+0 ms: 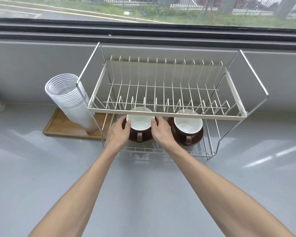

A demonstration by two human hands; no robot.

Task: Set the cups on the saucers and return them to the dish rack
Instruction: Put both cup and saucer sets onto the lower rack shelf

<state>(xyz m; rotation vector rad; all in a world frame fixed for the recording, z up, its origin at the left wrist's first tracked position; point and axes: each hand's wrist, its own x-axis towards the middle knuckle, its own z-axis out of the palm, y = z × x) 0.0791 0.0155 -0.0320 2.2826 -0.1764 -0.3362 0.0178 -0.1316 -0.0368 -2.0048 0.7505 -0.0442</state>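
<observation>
Two brown cups with white insides stand on brown saucers on the lower shelf of a two-tier wire dish rack (166, 112). The left cup (140, 123) sits on its saucer (144, 139), handle toward me. My left hand (119, 131) grips the saucer's left edge and my right hand (161, 130) grips its right edge, thumbs near the cup's rim. The right cup (188, 124) rests on its saucer (197, 139) beside them, untouched. The rack's upper shelf is empty.
A leaning stack of clear plastic cups (70, 100) stands on a wooden tray (63, 125) left of the rack. The grey counter (143, 185) spreads in front. A grey wall and a window sill run behind the rack.
</observation>
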